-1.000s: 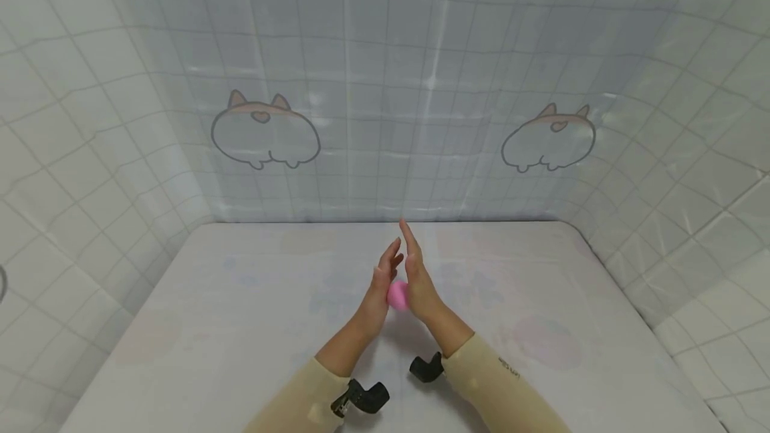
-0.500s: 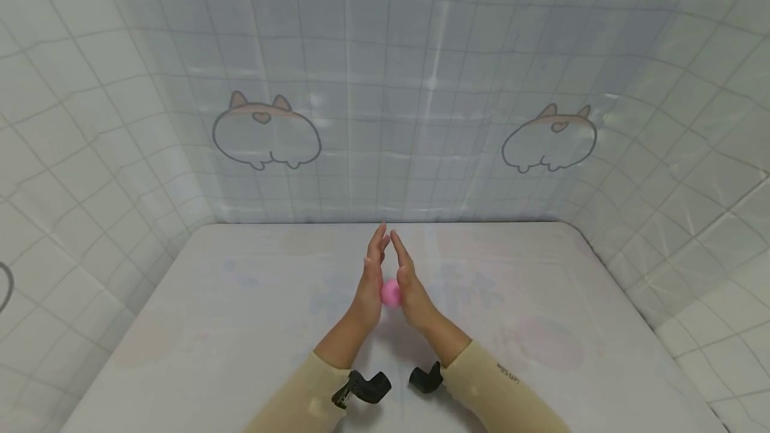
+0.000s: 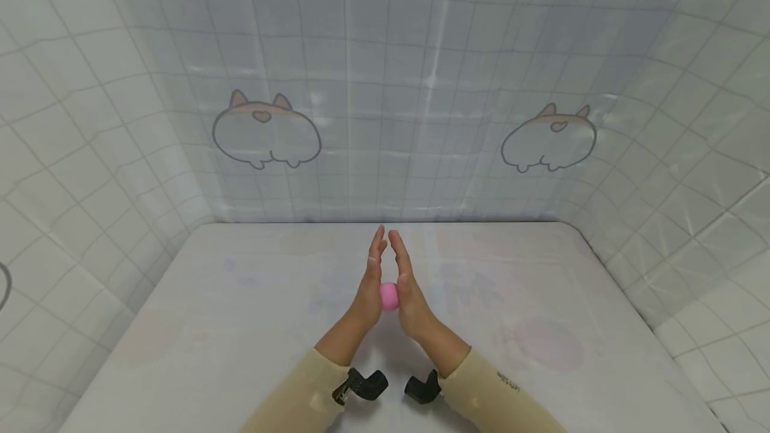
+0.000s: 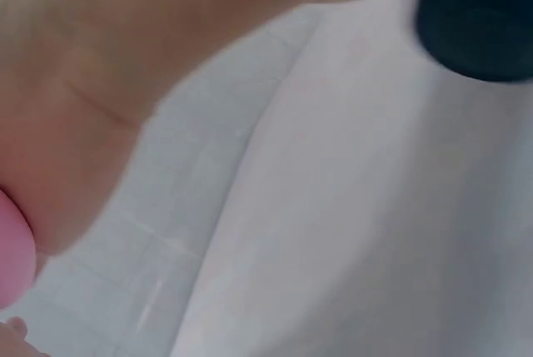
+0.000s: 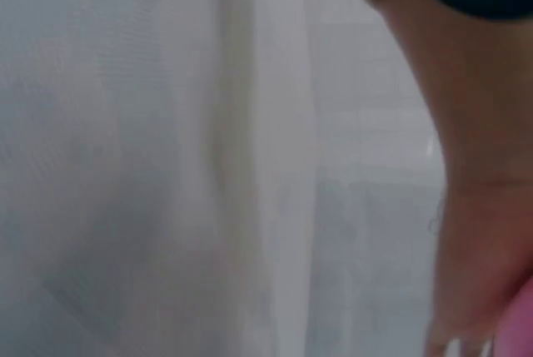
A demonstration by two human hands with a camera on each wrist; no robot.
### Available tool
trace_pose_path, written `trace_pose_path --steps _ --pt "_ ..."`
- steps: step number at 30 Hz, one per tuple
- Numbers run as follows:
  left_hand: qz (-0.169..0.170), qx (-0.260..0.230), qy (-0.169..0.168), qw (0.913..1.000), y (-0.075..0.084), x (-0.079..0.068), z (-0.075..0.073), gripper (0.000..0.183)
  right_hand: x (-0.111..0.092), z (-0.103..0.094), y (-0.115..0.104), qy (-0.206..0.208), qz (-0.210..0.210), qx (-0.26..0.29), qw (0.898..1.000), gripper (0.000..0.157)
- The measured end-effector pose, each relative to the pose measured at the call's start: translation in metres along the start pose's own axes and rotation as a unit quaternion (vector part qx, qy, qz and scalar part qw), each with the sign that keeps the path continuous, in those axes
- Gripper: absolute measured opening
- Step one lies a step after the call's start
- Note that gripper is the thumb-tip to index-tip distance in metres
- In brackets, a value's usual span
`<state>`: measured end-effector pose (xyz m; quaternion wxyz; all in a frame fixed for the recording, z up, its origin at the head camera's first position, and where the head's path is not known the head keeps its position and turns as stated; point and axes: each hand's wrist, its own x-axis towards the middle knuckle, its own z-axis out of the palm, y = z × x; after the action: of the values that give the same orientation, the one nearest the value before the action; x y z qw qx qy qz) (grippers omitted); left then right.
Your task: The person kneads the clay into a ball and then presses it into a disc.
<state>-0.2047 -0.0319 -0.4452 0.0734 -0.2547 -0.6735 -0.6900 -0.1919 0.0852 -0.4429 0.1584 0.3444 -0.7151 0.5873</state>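
A small pink lump (image 3: pixel 389 296), smooth and like soft clay, is pressed between the palms in the head view. My left hand (image 3: pixel 368 291) touches its left side with fingers straight and pointing away from me. Against its right side lies my right hand (image 3: pixel 410 293), also with extended fingers. The fingertips of the two hands lean toward each other with a narrow gap between them. In the left wrist view the pink lump (image 4: pixel 12 250) shows at the left edge by a palm. Only a corner of the pink lump (image 5: pixel 518 324) appears in the right wrist view.
Beneath the hands is a pale table (image 3: pixel 252 326) with faint coloured prints. A grid-patterned curtain (image 3: pixel 385 99) with cartoon animals rises behind it and along both sides. Black wrist mounts (image 3: pixel 368 385) stick out from the beige sleeves (image 3: pixel 301 393).
Both hands have shifted back and forth against each other, the right drawing nearer to me and the left moving forward until level. The pink lump moved slightly left and now looks squarer.
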Motion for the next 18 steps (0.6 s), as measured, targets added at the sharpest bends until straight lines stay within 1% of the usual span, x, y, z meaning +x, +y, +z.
trace_pose_path --steps 4,9,12,14,18 --pt "-0.031 0.008 -0.019 0.9993 -0.007 -0.005 0.002 0.074 0.004 -0.005 -0.001 0.012 0.020 -0.007 1.000 0.088" --pt "-0.048 0.006 -0.041 0.9980 -0.010 -0.011 0.007 0.073 0.009 -0.012 0.003 0.021 0.040 -0.022 0.999 0.090" --pt "-0.045 -0.005 -0.053 0.9975 -0.007 -0.013 0.010 0.073 0.012 -0.016 0.009 0.024 0.048 -0.029 0.998 0.090" --pt "-0.037 -0.013 -0.057 0.9976 -0.004 -0.014 0.011 0.074 0.013 -0.018 0.013 0.022 0.053 -0.026 0.998 0.090" --pt "-0.011 -0.025 -0.051 0.9983 0.004 -0.014 0.011 0.078 0.014 -0.018 0.017 0.016 0.062 -0.010 0.998 0.092"
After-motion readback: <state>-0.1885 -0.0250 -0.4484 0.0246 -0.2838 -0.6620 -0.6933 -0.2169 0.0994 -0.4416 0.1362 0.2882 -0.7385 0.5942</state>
